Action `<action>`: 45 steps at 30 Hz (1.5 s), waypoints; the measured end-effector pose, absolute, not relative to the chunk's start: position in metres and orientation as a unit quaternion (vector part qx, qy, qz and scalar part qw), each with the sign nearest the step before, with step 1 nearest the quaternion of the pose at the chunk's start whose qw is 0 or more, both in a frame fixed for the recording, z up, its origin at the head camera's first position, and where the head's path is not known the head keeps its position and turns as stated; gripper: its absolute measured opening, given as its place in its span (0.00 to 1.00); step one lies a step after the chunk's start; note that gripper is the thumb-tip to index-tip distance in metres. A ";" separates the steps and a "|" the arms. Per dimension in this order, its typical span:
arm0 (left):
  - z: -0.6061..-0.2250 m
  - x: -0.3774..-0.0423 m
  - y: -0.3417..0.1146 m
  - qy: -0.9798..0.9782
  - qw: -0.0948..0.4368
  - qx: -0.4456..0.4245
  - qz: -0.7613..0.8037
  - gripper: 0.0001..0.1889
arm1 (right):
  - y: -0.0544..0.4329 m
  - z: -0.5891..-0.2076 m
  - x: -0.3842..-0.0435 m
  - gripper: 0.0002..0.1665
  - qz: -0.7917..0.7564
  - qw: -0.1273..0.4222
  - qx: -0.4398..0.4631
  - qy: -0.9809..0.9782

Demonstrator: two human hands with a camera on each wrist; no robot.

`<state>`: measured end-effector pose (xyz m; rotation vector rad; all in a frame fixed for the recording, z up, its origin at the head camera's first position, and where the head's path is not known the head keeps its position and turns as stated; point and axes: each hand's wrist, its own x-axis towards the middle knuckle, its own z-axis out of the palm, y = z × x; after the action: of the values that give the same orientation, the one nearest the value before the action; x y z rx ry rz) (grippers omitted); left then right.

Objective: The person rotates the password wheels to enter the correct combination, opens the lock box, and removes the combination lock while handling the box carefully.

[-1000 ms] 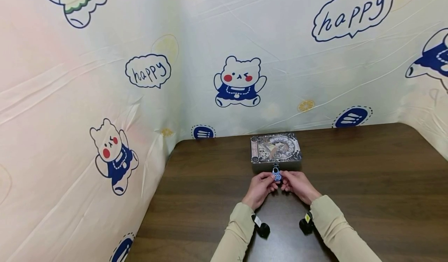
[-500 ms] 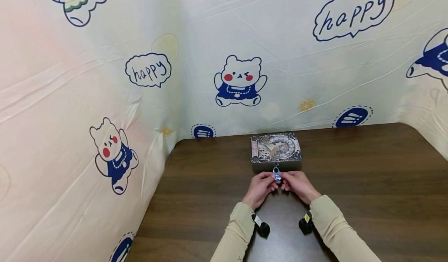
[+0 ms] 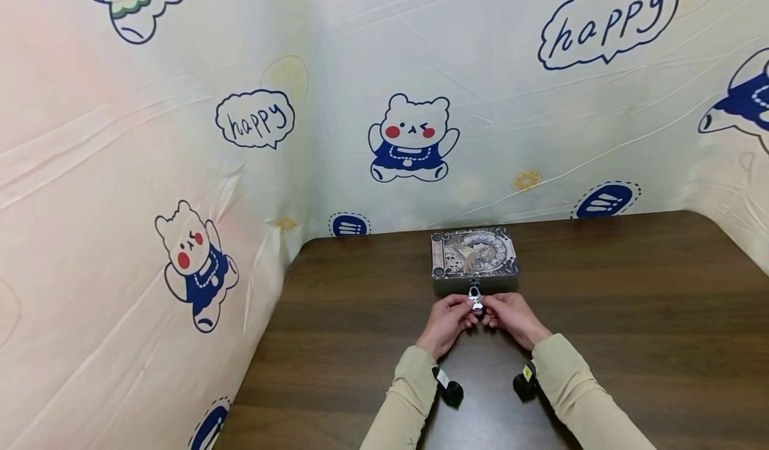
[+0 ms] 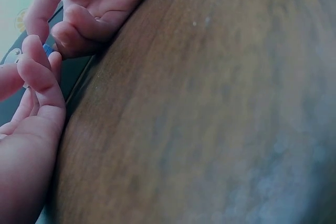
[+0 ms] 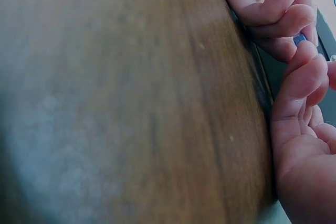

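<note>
A box [image 3: 474,255] with an ornate printed lid sits near the back edge of the table, lid down. From the latch on its front hangs a small padlock [image 3: 476,299], whose face looks silvery in the head view. My left hand [image 3: 446,323] pinches the padlock's left side between thumb and fingers. On its right side, my right hand [image 3: 515,318] pinches it as well. Both wrist views show only a bit of the padlock's blue body [image 4: 48,50] between the fingertips; the fingers hide the rest.
The dark wooden table [image 3: 336,356] spreads out around the box and both hands. Behind it and to the left hangs a pale cloth [image 3: 480,56] printed with bears, meeting the table's back edge close behind the box.
The padlock's visible face has gone from blue to bright silver, as if tilted slightly to the light. Both hands keep their hold at nearly the same spot; the box stays put.
</note>
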<state>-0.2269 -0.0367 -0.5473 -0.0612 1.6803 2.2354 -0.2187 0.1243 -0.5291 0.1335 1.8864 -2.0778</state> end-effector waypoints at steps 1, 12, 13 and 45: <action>-0.547 -0.227 -0.037 0.592 0.171 -0.021 0.787 0.09 | 0.124 -0.529 -0.219 0.14 -0.730 0.165 0.047 0.662; -0.548 -0.226 -0.037 0.594 0.171 -0.019 0.786 0.07 | 0.127 -0.528 -0.217 0.12 -0.731 0.170 0.029 0.661; -0.548 -0.226 -0.037 0.595 0.171 -0.019 0.785 0.07 | 0.127 -0.528 -0.217 0.12 -0.732 0.171 0.029 0.659; -0.549 -0.228 -0.036 0.593 0.168 -0.024 0.787 0.06 | 0.124 -0.528 -0.216 0.12 -0.748 0.158 0.070 0.641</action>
<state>-0.2278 -0.0361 -0.5493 -0.0687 1.6879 2.2386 -0.2158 0.1245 -0.5282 0.1999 1.8342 -2.1393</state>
